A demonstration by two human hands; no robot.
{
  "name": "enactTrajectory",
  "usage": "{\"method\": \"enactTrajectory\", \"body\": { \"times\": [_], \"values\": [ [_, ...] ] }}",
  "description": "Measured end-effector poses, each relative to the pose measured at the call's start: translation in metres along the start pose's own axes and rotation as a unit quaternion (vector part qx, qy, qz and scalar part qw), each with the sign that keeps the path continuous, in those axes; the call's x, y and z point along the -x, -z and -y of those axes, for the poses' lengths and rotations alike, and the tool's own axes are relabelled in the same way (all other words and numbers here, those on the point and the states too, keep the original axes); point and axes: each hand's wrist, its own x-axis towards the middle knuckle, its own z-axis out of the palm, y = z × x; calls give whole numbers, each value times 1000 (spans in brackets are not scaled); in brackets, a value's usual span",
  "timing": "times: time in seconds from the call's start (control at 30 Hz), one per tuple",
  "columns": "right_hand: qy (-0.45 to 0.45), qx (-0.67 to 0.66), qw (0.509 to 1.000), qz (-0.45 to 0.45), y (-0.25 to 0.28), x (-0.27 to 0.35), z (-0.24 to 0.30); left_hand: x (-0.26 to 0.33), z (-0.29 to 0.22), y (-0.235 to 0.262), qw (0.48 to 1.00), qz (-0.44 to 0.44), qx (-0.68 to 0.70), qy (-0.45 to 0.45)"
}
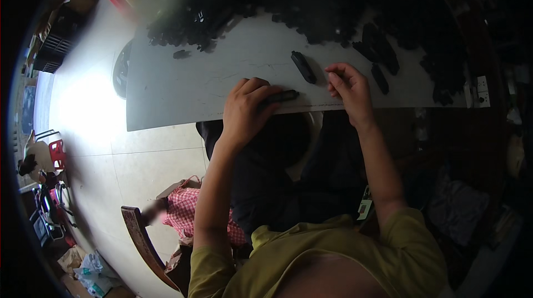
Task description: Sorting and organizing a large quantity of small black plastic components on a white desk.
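Observation:
My left hand (247,106) is closed around a black elongated piece (284,96) near the front edge of the grey-white table. One end of the piece sticks out to the right, past my fingers. Above the tabletop, farther right, my right hand (352,92) has its fingers curled in toward the thumb. Whether something small sits between those fingertips, I cannot make out. Between the two hands, slightly farther back, lies another black elongated piece (303,67), apart from both. A smaller dark piece (380,79) rests just right of my right hand.
Dark heaps (189,23) of many black parts spread over the table's (166,87) back and right side. Larger black pieces (380,48) lie at the right. A wooden chair (145,242) with a pink checked cloth (183,209) stands at my left. A socket panel (483,91) is at the right edge.

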Motion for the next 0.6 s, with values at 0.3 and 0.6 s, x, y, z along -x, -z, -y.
{"method": "enactTrajectory", "body": {
  "times": [0.3,0.6],
  "values": [
    [125,485,855,-138,-1,-11,2,-1,2,1,1000,3,-9,0],
    [215,412,884,43,55,-1,16,-1,1,1,1000,2,-15,-11]
  ]
}}
